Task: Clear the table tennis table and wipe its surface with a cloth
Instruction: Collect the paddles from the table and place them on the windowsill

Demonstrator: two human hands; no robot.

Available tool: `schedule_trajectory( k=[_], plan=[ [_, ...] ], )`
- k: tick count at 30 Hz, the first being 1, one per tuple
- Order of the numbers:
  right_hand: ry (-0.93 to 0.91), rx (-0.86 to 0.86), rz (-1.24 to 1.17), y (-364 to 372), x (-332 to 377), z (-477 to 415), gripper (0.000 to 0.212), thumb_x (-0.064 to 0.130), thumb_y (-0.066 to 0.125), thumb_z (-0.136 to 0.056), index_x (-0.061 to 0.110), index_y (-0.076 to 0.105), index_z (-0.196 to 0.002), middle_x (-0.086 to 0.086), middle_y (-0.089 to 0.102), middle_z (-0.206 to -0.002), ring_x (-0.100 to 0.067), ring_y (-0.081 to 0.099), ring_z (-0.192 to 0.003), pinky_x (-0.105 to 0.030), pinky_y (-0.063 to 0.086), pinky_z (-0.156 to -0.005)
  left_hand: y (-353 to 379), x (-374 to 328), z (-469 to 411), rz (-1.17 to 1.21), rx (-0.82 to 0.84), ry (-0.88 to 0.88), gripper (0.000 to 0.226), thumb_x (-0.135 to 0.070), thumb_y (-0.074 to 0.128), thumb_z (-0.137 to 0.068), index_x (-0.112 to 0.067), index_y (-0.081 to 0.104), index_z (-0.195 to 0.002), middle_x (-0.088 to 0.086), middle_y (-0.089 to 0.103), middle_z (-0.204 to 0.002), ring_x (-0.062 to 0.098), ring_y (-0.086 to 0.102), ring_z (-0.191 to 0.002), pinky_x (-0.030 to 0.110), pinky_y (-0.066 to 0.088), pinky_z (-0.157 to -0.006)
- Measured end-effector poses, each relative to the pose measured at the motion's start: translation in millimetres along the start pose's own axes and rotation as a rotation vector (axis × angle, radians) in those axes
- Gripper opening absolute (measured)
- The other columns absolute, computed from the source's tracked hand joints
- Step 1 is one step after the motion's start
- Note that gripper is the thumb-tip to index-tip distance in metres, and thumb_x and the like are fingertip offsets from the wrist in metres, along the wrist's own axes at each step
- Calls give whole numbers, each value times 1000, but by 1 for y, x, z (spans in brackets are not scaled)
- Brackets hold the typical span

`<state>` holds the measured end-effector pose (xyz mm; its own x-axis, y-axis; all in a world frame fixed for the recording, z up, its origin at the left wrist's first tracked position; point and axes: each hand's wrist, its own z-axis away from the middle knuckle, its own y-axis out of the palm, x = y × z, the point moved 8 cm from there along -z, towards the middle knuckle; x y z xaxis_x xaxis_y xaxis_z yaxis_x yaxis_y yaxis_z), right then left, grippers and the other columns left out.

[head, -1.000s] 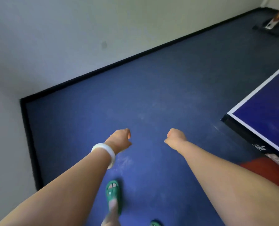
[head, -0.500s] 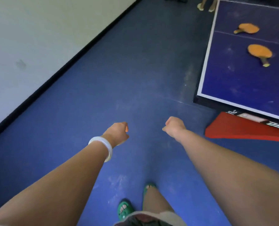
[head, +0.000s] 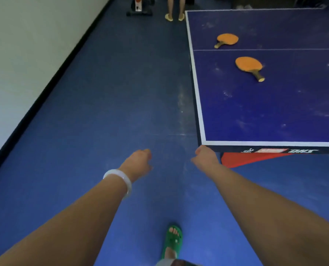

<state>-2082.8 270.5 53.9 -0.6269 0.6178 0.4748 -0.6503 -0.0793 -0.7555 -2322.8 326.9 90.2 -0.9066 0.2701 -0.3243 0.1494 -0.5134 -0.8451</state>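
The blue table tennis table (head: 275,112) fills the upper right, its surface dusty with pale smudges. Two orange paddles lie on it: the near paddle (head: 249,64) just this side of the white centre line, the far paddle (head: 228,39) beyond it. My left hand (head: 138,162), with a white bangle on the wrist, is curled into a loose fist over the floor and holds nothing. My right hand (head: 205,156) is also curled and empty, just below the table's near left corner. No cloth is in view.
Blue floor (head: 121,93) runs along a white wall (head: 25,45) with a black skirting on the left. Another person's legs (head: 175,8) stand at the table's far left corner, beside a small machine (head: 138,6). A red panel (head: 242,159) shows under the table. My green sandal (head: 172,240) is below.
The view has swung right and forward from the wall corner to the table, which is now much nearer. Both fists keep their pose; the right one now reaches the table's corner.
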Motion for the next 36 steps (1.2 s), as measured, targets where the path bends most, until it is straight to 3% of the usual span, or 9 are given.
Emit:
schedule_trajectory(
  k=[5,9,13,19,23,26,36],
  plan=[
    [89,-32,-73,-34,-9,-42,30,10,59,-91,4,55,-121,-14,60,-117,-32,59,-107,-30,44,-77,-21,-41,-79,-55,50,132,34,-22,64,-93,-10,52,-123,11,55,-125,28,53,-113,35,43,-93],
    [208,-81,-92,-55,-20,-74,32,5,58,-90,5,53,-122,-14,60,-116,-28,58,-93,-29,46,-71,-32,-68,-141,-86,103,225,34,-23,66,-92,-12,53,-120,9,53,-120,27,53,-112,36,43,-93],
    [337,-124,-146,-71,-30,-108,30,5,58,-90,7,53,-119,-13,62,-109,-30,64,-96,-32,54,-73,-44,-95,-207,-132,155,353,21,-23,64,-92,-17,50,-106,2,51,-111,23,52,-104,32,42,-87],
    [506,-193,-219,-92,-30,-155,29,8,57,-92,11,52,-121,-6,56,-98,-24,56,-78,-24,42,-52,-79,-132,-303,-177,223,501,21,-24,62,-93,-16,52,-110,0,51,-111,21,54,-99,36,47,-89],
    [596,-242,-270,-102,-31,-183,27,6,55,-93,11,53,-119,-4,54,-94,-19,52,-68,-22,38,-48,-90,-158,-355,-231,279,573,22,-24,62,-93,-17,52,-112,0,51,-116,21,55,-102,36,48,-91],
    [640,-261,-324,-108,-32,-201,27,7,56,-92,11,54,-118,-3,54,-91,-22,55,-70,-23,40,-50,-90,-179,-380,-290,311,618,25,-24,63,-94,-15,53,-114,1,52,-117,22,56,-105,36,48,-92],
    [674,-354,-466,-175,-62,-314,30,14,57,-95,14,53,-124,-7,57,-113,-22,56,-82,-26,42,-54,-100,-292,-501,-405,322,700,26,-27,62,-95,-18,52,-118,0,53,-118,19,53,-106,35,48,-93]
  ],
)
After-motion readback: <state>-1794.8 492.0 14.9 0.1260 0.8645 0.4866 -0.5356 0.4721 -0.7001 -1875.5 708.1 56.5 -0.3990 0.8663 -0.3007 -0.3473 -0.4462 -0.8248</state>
